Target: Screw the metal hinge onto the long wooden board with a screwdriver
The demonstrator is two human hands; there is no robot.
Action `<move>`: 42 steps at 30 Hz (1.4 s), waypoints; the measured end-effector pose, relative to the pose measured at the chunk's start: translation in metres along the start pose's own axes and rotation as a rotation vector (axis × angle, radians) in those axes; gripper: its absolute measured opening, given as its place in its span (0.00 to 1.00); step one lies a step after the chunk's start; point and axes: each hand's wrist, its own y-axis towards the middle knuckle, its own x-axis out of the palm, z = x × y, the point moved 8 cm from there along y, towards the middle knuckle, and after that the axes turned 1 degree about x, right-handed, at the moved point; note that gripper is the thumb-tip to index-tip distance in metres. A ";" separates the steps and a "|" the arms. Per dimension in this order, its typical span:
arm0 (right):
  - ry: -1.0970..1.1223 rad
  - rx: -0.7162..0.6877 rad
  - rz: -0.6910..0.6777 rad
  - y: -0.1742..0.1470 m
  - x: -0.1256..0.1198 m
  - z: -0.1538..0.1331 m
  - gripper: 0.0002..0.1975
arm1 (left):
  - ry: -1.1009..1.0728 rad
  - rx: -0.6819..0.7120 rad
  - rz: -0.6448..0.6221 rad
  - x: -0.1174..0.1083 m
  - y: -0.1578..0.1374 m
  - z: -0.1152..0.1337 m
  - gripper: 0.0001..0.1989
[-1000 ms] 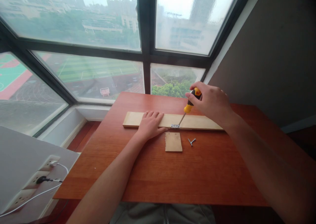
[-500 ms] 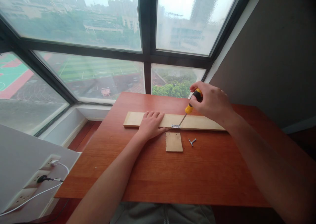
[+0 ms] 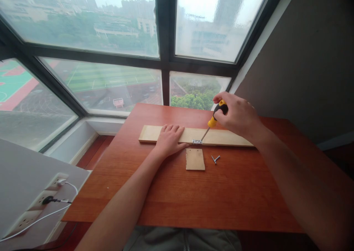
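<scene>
A long pale wooden board [image 3: 188, 133] lies across the table. My left hand [image 3: 169, 138] rests flat on it, fingers stretched out and thumb along the near edge. In my right hand [image 3: 235, 111] is a yellow and black screwdriver [image 3: 212, 122], gripped by its handle and tilted. Its tip meets the right end of a small metal hinge [image 3: 197, 142] at the board's near edge; the exact contact is too small to make out. Just in front lies a small wooden piece [image 3: 195, 159] with two holes along its far side.
Loose screws [image 3: 215, 159] lie right of the small wooden piece. The brown table [image 3: 177, 199] runs up to the windows, and a grey wall [image 3: 298, 66] rises on the right. Wall sockets [image 3: 41, 200] with plugged-in cables are at the lower left.
</scene>
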 end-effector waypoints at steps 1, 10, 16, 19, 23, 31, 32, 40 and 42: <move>0.006 -0.006 -0.008 0.000 0.000 0.000 0.15 | -0.001 -0.001 0.002 0.000 0.000 0.000 0.34; -0.015 0.034 0.007 -0.001 0.000 0.002 0.13 | -0.002 -0.002 0.009 -0.001 0.000 0.000 0.33; 0.037 -0.024 -0.005 -0.003 0.000 -0.003 0.16 | 0.001 0.004 0.009 -0.001 0.000 0.000 0.33; -0.024 -0.007 0.022 -0.002 -0.001 -0.001 0.13 | -0.008 0.003 0.012 -0.002 0.000 0.001 0.33; -0.010 -0.016 0.012 -0.002 0.000 -0.002 0.13 | -0.017 -0.005 0.004 -0.001 0.000 0.001 0.33; -0.006 -0.022 0.000 -0.004 0.000 -0.004 0.15 | -0.003 0.011 0.011 -0.002 0.001 0.001 0.33; -0.018 -0.021 0.006 -0.003 0.000 -0.004 0.16 | -0.004 0.010 0.011 -0.002 0.000 0.001 0.33; -0.027 -0.006 0.014 -0.001 0.000 -0.001 0.15 | -0.017 -0.007 -0.003 -0.001 0.001 0.001 0.33; 0.014 -0.016 0.000 -0.002 0.000 -0.003 0.18 | -0.018 -0.006 0.001 -0.001 0.001 0.001 0.33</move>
